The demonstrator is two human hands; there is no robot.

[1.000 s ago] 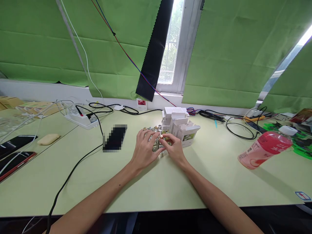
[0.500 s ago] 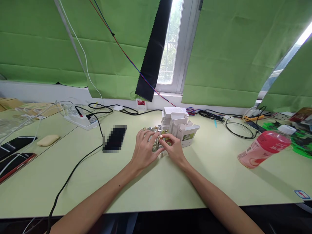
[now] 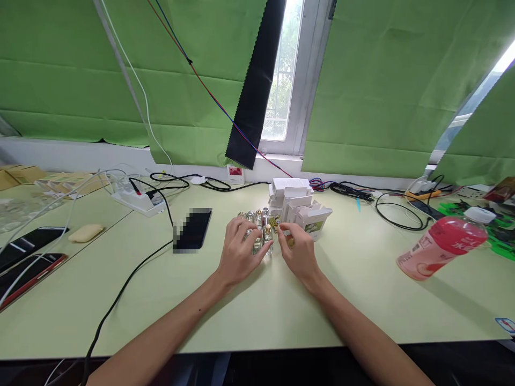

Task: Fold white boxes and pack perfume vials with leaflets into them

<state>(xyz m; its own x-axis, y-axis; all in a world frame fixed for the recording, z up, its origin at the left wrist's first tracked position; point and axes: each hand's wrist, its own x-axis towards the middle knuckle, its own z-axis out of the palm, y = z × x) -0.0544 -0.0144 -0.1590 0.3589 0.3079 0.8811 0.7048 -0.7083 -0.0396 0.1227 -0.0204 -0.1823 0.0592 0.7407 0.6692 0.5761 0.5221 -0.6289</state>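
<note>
Toward the table's (image 3: 249, 300) far edge: small glass bottles (image 3: 259, 231) with gold caps are standing clustered.
Left hand (image 3: 238, 254): fingers are curling loosely against the bottles.
Right hand (image 3: 298, 252): fingertips are pinching one gold-capped bottle; its label is unreadable.

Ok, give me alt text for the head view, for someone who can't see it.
Two bare hands work at a cluster of small gold-capped glass bottles on a pale green table: the left hand rests on the cluster, and the right hand pinches one small bottle beside it. Open white boxes stand just behind; a pink drink bottle stands at right.
</note>
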